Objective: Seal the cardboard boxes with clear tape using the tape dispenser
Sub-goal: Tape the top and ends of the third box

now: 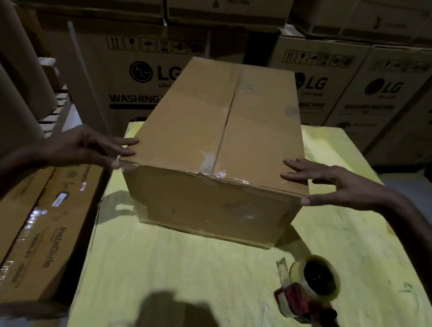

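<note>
Head view: box (223, 125) between left hand (84, 146) and right hand (339, 182), straight fingers (294, 177) touching it

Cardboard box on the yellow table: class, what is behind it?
Stacked LG washing-machine cartons stand behind the cardboard box; it hides part of their printing and lower fronts.

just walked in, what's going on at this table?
A person has a closed cardboard box on the yellow table, left hand and right hand with fingers flat on its near top corners. The tape dispenser lies untouched on the table, front right. Tape scraps show at its front edge; whether the centre seam is sealed is unclear.
</note>
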`<act>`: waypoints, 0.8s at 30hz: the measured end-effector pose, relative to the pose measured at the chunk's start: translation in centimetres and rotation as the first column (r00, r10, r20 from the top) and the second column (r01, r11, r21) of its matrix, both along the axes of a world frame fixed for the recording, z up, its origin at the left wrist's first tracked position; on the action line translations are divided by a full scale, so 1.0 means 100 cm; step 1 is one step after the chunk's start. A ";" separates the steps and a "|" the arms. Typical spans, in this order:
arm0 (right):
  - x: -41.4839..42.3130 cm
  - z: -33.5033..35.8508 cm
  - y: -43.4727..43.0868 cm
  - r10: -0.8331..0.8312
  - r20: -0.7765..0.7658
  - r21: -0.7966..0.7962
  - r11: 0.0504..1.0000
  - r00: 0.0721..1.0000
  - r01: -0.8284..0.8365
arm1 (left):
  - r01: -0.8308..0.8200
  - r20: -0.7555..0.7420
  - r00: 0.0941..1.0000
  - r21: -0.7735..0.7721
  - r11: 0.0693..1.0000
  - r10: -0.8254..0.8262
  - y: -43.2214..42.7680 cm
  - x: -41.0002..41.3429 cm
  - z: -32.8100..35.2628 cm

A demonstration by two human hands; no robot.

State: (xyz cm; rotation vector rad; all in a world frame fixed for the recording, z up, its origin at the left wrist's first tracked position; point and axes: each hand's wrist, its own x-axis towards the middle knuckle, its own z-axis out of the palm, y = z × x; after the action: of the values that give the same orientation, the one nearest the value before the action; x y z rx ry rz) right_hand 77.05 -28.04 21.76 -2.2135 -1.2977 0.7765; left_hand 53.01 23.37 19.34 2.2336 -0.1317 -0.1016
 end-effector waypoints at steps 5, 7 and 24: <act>-0.004 -0.011 0.002 -0.089 0.063 0.110 0.991 0.994 0.082 | -0.156 0.128 0.978 -0.094 0.983 0.168 -0.009 -0.003 -0.020; -0.014 -0.024 0.001 -0.157 0.099 0.194 0.972 0.983 0.136 | -0.217 0.173 0.955 -0.150 0.965 0.241 -0.017 -0.005 -0.031; -0.082 -0.057 0.072 -0.588 -0.691 0.348 0.239 0.420 0.907 | -0.540 0.046 0.695 -0.625 0.563 0.718 -0.106 0.025 -0.056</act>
State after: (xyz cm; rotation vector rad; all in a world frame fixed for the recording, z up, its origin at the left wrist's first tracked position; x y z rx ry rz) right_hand 68.82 -20.80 16.09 -1.5441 -0.0335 0.2199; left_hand 55.50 12.80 13.74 1.5381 0.4550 0.6168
